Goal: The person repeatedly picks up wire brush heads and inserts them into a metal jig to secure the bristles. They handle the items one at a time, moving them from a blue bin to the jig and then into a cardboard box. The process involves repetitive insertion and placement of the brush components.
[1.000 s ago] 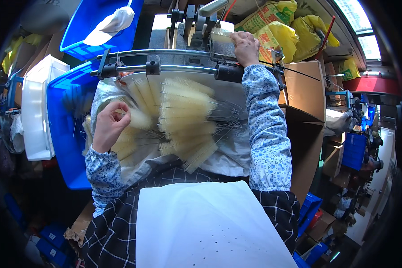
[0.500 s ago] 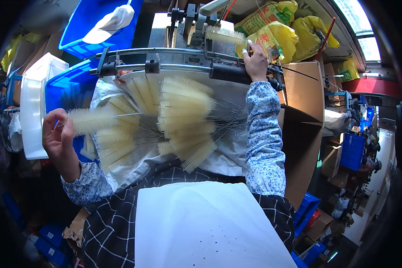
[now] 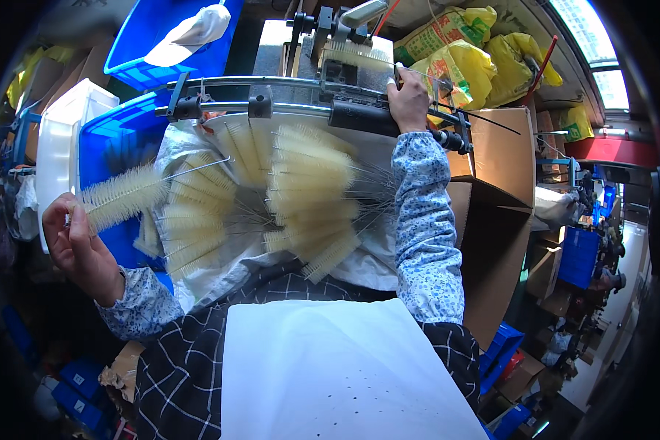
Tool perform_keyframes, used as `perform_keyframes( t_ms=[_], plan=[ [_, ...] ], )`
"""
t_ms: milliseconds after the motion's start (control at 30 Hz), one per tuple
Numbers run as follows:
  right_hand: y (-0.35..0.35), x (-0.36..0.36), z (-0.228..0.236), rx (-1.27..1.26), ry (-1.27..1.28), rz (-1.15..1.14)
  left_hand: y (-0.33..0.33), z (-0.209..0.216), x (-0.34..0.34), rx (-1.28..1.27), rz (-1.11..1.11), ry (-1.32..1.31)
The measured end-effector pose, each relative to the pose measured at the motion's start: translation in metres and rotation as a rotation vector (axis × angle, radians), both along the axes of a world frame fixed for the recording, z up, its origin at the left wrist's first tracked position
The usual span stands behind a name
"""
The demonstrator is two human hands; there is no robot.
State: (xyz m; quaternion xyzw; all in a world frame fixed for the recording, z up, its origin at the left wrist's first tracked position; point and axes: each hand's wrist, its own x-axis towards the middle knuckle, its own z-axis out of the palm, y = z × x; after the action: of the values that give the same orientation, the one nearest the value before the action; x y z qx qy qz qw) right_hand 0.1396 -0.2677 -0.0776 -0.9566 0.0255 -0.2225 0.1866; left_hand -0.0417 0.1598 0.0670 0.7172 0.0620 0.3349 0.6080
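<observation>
At the left, my left hand [image 3: 81, 246] pinches the bristle end of a cream bottle brush [image 3: 125, 195], whose bare wire stem points up and right. My right hand [image 3: 411, 101] is closed over the black sliding carriage [image 3: 359, 116] of a bench machine, its fingertips by the end of another brush [image 3: 356, 56] lying across the machine. Two steel guide rails [image 3: 293, 108] run left from the carriage. In front of the machine, a pile of similar brushes [image 3: 312, 183] rests on a white woven sack [image 3: 378, 268], with more brushes [image 3: 198, 213] to its left.
Blue bins [image 3: 125, 125] and a white bin [image 3: 62, 147] stand at the left, with a white cap [image 3: 191, 34] on the farther blue bin. An open cardboard box [image 3: 499, 158] is close by my right arm. Yellow sacks [image 3: 455, 66] lie behind the machine.
My left hand has moved left and slightly down with its brush, whose stem now tilts up more. My right hand and the carriage have shifted a little left along the rails.
</observation>
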Motion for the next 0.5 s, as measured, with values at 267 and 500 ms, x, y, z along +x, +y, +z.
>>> perform_keyframes(
  t_ms=[267, 500],
  plan=[
    [0.062, 0.004, 0.007, -0.034, 0.054, -0.044, -0.003, 0.002, 0.000, -0.008, 0.016, -0.008],
    [0.099, 0.002, 0.012, -0.107, 0.040, -0.053, -0.002, -0.002, 0.001, 0.003, 0.028, -0.025]
  ],
)
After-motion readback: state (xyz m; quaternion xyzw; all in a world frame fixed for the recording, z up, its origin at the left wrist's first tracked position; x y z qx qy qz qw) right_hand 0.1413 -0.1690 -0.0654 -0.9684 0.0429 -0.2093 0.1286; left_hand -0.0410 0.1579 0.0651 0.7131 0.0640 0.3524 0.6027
